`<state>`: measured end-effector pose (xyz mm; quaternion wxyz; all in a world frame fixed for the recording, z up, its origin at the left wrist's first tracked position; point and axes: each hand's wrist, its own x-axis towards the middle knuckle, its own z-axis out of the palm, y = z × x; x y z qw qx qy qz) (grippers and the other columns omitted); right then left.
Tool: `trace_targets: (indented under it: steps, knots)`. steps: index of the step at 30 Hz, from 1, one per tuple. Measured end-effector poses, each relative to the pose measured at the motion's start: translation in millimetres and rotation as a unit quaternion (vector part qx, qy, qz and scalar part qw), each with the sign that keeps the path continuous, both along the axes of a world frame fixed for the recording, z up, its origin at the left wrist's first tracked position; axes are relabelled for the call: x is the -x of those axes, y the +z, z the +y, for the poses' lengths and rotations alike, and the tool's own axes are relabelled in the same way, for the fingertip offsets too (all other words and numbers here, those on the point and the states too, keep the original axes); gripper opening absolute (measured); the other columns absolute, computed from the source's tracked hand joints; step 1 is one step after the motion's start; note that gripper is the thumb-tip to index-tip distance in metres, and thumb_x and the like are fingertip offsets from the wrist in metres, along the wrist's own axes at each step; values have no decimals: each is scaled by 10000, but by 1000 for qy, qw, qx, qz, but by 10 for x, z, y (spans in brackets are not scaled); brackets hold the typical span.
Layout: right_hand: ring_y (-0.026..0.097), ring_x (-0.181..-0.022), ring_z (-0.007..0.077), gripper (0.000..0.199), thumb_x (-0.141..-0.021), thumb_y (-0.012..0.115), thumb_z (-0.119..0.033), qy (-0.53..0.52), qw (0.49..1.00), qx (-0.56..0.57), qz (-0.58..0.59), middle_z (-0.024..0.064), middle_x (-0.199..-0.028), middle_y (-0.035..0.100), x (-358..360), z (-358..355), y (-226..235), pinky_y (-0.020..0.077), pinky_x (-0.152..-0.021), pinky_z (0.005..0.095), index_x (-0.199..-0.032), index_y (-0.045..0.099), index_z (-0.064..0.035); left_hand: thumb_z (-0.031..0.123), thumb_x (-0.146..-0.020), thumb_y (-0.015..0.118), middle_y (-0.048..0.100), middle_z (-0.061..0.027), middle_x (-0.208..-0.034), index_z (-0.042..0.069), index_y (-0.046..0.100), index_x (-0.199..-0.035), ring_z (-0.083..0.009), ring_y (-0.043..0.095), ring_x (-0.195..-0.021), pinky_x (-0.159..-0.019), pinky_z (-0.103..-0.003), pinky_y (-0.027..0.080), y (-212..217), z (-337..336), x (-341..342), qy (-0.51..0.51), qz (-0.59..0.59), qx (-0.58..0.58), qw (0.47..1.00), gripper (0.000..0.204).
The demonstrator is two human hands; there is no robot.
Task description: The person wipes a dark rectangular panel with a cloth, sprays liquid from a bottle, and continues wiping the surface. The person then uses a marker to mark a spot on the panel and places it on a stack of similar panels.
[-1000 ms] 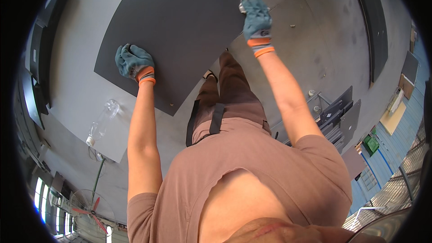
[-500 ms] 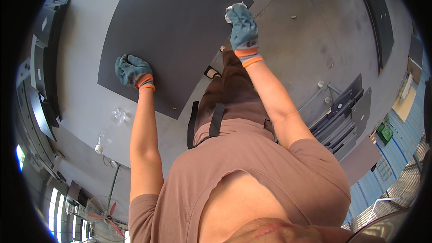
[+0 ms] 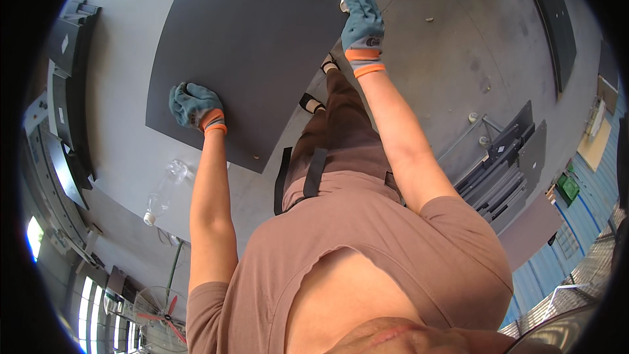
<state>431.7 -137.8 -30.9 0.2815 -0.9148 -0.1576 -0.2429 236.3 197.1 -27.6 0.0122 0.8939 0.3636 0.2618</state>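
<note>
A large dark grey flat panel (image 3: 242, 46) lies on a light grey table in front of me. My left hand (image 3: 195, 106), in a blue-grey glove with an orange cuff, rests on the panel near its left corner. Its fingers are curled together, and whatever may be under them is hidden. My right hand (image 3: 363, 23), gloved the same way, is at the panel's far right edge, closed on a crumpled white cloth (image 3: 344, 2). Only a small part of the cloth shows past the fingers.
A clear plastic bottle (image 3: 167, 187) lies on the table (image 3: 124, 157) left of my forearm. Dark panels (image 3: 69, 105) are stacked along the left. A rack of grey panels (image 3: 508, 170) stands at right. A fan (image 3: 157, 314) is at lower left.
My right hand has moved farther away and slightly right along the panel's edge with the white cloth. My left hand stays at nearly the same spot on the panel.
</note>
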Motion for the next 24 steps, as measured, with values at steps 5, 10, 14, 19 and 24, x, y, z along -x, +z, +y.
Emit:
trace_targets:
  steps: [5, 10, 14, 19, 24]
  knots:
    - [675, -1206, 357, 319, -930, 570, -42, 43, 999, 24, -10, 93, -1311, 699, 201, 62, 53, 559, -1029, 451, -1204, 723, -100, 253, -1004, 609, 716, -131, -1232, 53, 716, -1093, -339, 662, -1178, -1013, -455, 541, -29, 52, 62, 1, -5, -7, 1000, 244]
    - [679, -1194, 365, 340, -904, 559, -21, -22, 1000, -15, 1, 104, -1311, 719, -233, -92, -27, 552, -1046, 455, -1172, 743, -121, 244, -1006, 611, 723, -135, -1215, 52, 714, -1090, -342, 670, -1164, -1001, -463, 547, -37, 5, -35, -8, -4, -2, 1000, 233]
    - [683, -981, 304, 162, -909, 617, -68, -6, 1000, -21, -12, 38, -1040, 721, 25, 70, 154, 578, -900, 402, -1013, 736, -103, 234, -1003, 611, 732, -137, -1189, 44, 713, -1080, -346, 678, -1150, -992, -466, 554, -57, 59, 53, -8, 4, -29, 1000, 229]
    - [673, -1192, 356, 268, -938, 589, -64, -27, 982, -124, 141, 104, -1237, 751, 9, 36, 140, 539, -1048, 437, -1127, 772, -111, 231, -1004, 607, 735, -138, -1179, 38, 718, -1063, -345, 681, -1149, -1001, -457, 554, -73, 63, 30, -10, -3, -24, 1000, 230]
    - [682, -1082, 329, 184, -987, 585, -131, -24, 977, -105, 186, 85, -1142, 743, 5, 48, 216, 546, -966, 426, -1063, 751, -110, 234, -1008, 600, 733, -137, -1191, 37, 715, -1070, -337, 678, -1158, -1005, -453, 553, -72, 60, 43, 0, 6, -17, 1000, 236]
